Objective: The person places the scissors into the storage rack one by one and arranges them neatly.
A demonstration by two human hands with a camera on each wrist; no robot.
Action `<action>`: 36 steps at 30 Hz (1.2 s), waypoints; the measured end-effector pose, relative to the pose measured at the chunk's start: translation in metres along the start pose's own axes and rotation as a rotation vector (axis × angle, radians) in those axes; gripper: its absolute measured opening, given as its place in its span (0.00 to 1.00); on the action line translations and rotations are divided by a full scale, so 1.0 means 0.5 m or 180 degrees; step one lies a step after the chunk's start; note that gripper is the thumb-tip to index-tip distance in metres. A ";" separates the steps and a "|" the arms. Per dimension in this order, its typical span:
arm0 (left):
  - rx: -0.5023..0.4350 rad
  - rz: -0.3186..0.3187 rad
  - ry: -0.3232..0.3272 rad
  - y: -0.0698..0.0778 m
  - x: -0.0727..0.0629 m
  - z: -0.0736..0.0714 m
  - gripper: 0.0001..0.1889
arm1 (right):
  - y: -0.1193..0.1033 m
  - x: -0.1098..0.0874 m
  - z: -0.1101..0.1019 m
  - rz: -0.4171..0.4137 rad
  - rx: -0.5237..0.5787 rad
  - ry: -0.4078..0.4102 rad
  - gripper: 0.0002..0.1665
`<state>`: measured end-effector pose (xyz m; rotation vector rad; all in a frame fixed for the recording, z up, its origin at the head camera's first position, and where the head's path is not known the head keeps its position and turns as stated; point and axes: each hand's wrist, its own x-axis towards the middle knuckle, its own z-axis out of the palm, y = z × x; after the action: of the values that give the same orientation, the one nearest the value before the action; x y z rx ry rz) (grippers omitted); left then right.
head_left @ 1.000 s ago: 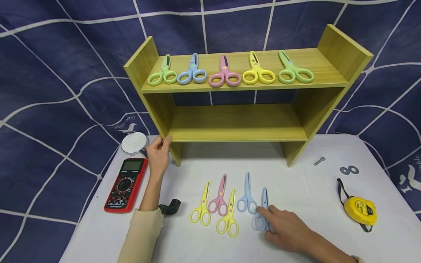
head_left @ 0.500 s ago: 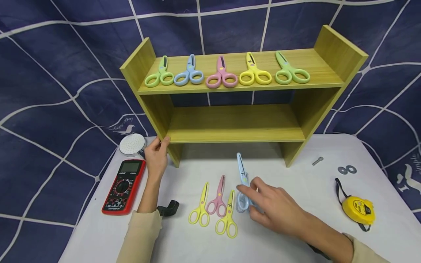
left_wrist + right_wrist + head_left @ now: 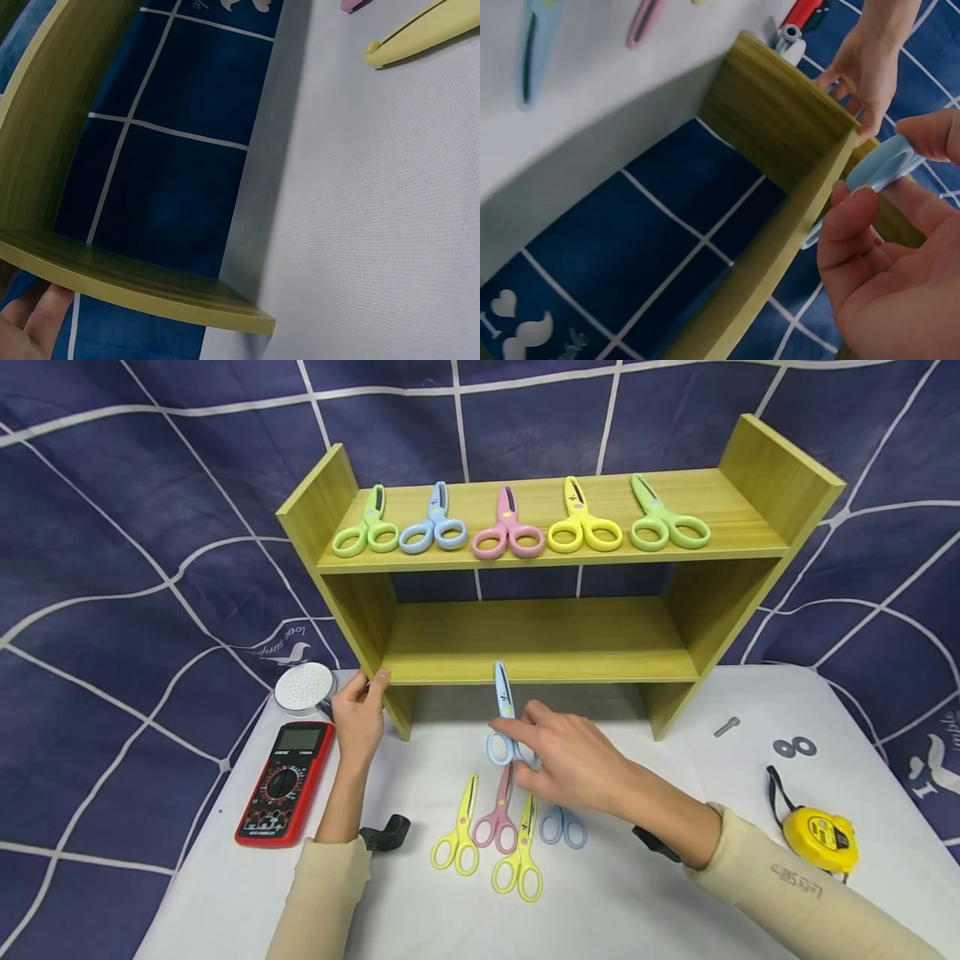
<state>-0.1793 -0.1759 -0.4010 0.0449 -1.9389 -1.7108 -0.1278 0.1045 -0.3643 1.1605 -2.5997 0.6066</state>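
My left hand (image 3: 358, 718) grips the left side panel of a wooden shelf (image 3: 540, 635), at the height of its lower board. My right hand (image 3: 573, 752) holds light-blue scissors (image 3: 504, 693) by the handle loops, blades up, in front of the lower board. In the right wrist view, thumb and fingers pinch a loop of these scissors (image 3: 881, 163). On the table below lie yellow scissors (image 3: 465, 828), pink scissors (image 3: 501, 818), a second yellow pair (image 3: 519, 862) and another blue pair (image 3: 561, 828), whose blades my right hand hides.
Several green, blue, pink and yellow scissors (image 3: 508, 531) stand in a row on the top board. Left lie a multimeter (image 3: 285, 783), a shower head (image 3: 305, 687) and a black elbow piece (image 3: 386, 833). Right are a bolt (image 3: 727, 727), two washers (image 3: 795, 747) and a tape measure (image 3: 821, 839).
My right hand has lifted the blue scissors off the table and carried them left and up toward the lower board. My left hand has stayed on the shelf.
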 end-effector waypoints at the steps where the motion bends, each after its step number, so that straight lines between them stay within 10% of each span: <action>1: -0.0001 0.0007 -0.0001 0.000 0.000 0.001 0.15 | -0.001 0.012 0.001 0.0006 -0.0003 -0.0012 0.31; 22: -0.0131 -0.0075 0.0076 -0.041 0.015 0.000 0.13 | -0.014 0.256 0.073 0.0550 -0.0183 0.0280 0.36; 29: -0.0145 -0.0020 0.0134 -0.069 0.022 -0.003 0.13 | -0.018 0.268 0.080 0.0516 -0.0246 0.0267 0.31; 36: -0.0138 0.0007 0.0145 -0.072 0.024 0.003 0.13 | -0.020 0.203 0.105 0.0342 0.0052 0.0857 0.24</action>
<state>-0.2015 -0.1858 -0.4299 0.0651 -1.8678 -1.7348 -0.1894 0.0080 -0.3707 0.8787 -2.4410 0.7512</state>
